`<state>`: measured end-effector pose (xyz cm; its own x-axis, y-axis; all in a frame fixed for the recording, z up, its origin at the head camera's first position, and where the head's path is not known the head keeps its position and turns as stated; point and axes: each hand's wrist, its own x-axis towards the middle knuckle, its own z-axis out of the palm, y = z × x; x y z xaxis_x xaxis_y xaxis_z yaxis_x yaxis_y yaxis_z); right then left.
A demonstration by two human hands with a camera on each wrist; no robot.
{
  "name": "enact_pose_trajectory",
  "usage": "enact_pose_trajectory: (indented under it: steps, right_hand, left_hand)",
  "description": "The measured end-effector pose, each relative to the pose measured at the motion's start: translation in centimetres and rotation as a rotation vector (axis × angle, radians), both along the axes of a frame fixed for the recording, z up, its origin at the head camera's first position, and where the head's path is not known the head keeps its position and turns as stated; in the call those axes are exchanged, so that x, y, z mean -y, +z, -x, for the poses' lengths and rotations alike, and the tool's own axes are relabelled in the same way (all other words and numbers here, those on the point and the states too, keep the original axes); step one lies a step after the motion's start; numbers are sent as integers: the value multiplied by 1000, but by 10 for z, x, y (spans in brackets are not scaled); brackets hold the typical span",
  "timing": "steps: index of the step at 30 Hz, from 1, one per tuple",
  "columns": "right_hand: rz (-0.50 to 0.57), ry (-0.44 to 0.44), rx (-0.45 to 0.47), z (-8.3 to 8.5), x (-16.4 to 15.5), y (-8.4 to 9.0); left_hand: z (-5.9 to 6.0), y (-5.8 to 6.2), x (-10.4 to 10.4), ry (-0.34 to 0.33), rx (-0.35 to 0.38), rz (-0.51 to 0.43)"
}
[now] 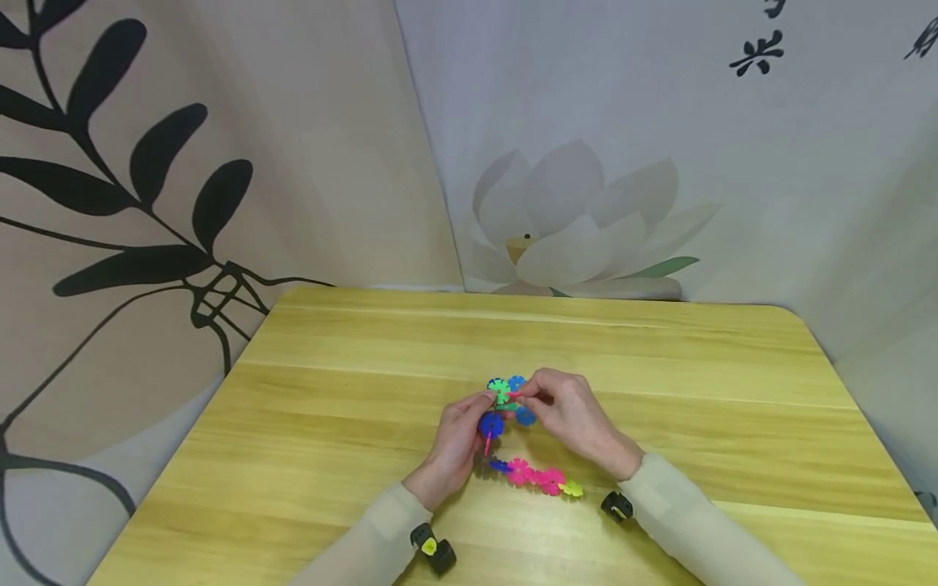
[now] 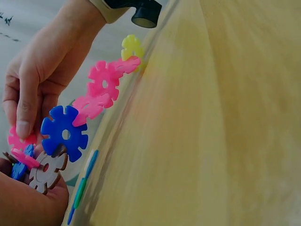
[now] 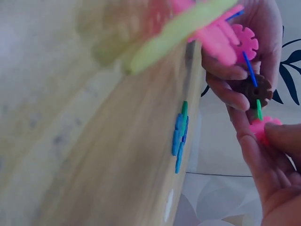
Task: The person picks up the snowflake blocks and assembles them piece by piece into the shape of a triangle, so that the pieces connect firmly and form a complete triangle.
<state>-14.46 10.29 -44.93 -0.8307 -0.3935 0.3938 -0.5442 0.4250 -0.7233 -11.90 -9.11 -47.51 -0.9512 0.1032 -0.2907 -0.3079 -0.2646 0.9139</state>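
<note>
A chain of interlocked notched plastic flower discs hangs from my left hand [image 1: 456,439], whose fingers and thumb grip it near its upper end. The hanging part shows a yellow disc [image 2: 132,47] at its tip, several pink discs [image 2: 104,81], a blue disc [image 2: 65,133] and a greyish-brown disc [image 2: 44,174]. Beside the left fingers, my right hand [image 1: 575,415] pinches a pink disc [image 3: 264,128] between thumb and fingers. That disc meets a green disc [image 3: 259,109] seen edge-on, which joins a brown disc [image 3: 257,92]. Whether the pink disc is fully slotted in, I cannot tell.
Several loose blue discs [image 3: 177,134] and a green one lie close together on the wooden table [image 1: 352,342], just beyond the hands. Wrist cameras [image 1: 617,506] are strapped to both forearms. A wall with printed plants and a flower [image 1: 579,220] stands behind the table.
</note>
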Motion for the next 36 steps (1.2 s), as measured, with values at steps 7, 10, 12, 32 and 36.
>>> enact_pose_trajectory:
  steps: [7, 10, 12, 32, 36]
  right_hand:
    - [64, -7, -42, 2, 0, -5]
    - [79, -12, -15, 3, -1, -6]
    - [80, -14, -1, 3, -1, -6]
    - [-177, 96, 112, 17, -14, -5]
    - [-315, 110, 95, 20, -7, -10]
  left_hand:
    - [4, 0, 0, -21, 6, -22]
    - [5, 1, 0, -36, 6, -32]
    - [5, 1, 0, -44, 0, -25]
    - [6, 1, 19, 36, -32, -54]
    - [2, -3, 20, 55, -33, -75]
